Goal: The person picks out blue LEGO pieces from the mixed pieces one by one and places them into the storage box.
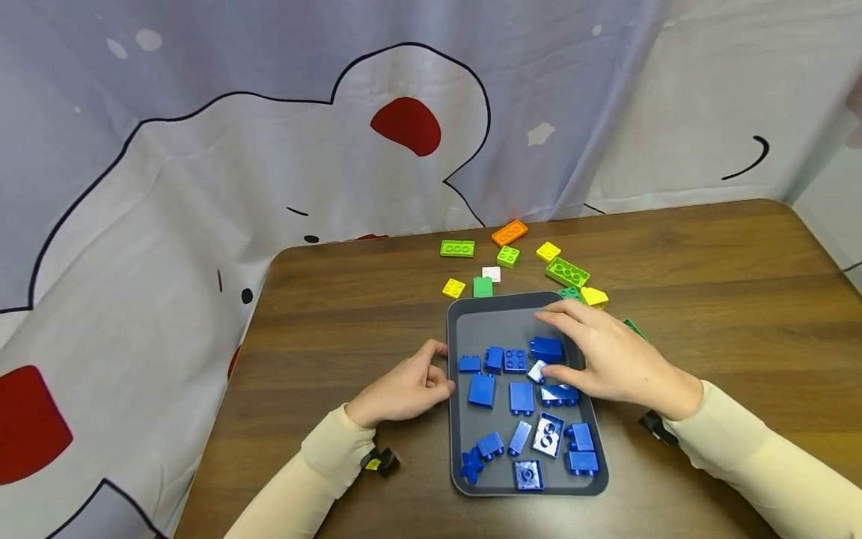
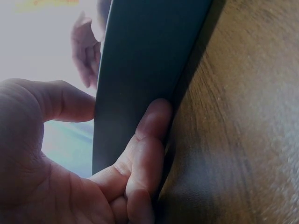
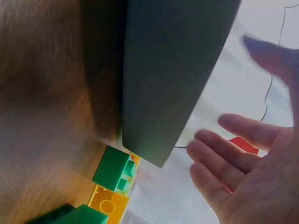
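A dark grey tray (image 1: 498,323) lies on the table with several blue building bricks (image 1: 521,397) spread over its floor, among them a star-shaped blue piece (image 1: 471,466). My left hand (image 1: 404,386) is at the tray's left side; in the left wrist view its thumb meets the rim while bent fingers rest against the outer wall (image 2: 135,60). Over the tray's right side hovers my right hand (image 1: 609,359), fingers spread and thumb apart, nothing between them. Its thumb overlaps a small shiny blue brick (image 1: 536,371) in the head view.
Beyond the tray lie loose bricks: light green (image 1: 458,248), orange (image 1: 509,233), yellow (image 1: 454,288), white (image 1: 491,274) and green (image 1: 483,287). A yellow sloped brick (image 1: 595,297) is close to the tray's far right corner. A patterned curtain (image 1: 283,165) hangs behind the wooden table (image 1: 714,299).
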The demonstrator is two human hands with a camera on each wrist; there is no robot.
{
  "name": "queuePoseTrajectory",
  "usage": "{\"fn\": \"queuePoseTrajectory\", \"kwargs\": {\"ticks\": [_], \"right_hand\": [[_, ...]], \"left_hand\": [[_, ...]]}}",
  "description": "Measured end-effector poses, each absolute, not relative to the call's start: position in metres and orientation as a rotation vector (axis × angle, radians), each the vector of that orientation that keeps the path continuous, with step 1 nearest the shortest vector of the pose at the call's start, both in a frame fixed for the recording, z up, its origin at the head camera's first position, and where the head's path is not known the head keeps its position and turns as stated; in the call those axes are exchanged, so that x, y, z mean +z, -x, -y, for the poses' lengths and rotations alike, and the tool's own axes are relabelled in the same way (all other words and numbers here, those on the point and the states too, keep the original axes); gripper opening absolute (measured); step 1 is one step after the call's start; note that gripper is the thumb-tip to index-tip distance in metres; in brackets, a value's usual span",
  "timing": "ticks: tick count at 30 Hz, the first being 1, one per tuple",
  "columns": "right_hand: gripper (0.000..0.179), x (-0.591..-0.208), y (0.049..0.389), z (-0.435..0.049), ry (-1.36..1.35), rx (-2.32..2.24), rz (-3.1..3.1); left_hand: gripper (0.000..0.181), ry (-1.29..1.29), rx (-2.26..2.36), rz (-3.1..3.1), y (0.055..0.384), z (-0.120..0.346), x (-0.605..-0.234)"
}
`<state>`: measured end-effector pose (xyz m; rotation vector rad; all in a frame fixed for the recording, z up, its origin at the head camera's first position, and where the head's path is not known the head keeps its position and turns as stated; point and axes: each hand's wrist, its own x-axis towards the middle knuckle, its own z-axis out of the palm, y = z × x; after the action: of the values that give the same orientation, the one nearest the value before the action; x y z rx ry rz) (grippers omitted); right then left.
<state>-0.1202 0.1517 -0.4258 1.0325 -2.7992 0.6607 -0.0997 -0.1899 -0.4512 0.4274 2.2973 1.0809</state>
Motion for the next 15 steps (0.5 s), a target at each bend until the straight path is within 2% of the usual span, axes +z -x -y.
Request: {"fn": "queuePoseTrajectory", "kwargs": {"ticks": [2,4,15], "right_hand": [[0.085,-0.426,0.119,-0.153,-1.036,0.651,2.815],[0.09,-0.426,0.117,-0.154,-1.027,0.661,2.834],[0.092,-0.426,0.119,-0.164,-0.922,0.66,2.892]], "left_hand": [[0.053,-0.427,1.081,-2.295,0.1,0.19,-0.451],[0.054,-0.427,1.085,-2.291,0.1,0.189,-0.451],[0.055,-0.424,1.076,-2.284,0.101,0.19,-0.451]]}}
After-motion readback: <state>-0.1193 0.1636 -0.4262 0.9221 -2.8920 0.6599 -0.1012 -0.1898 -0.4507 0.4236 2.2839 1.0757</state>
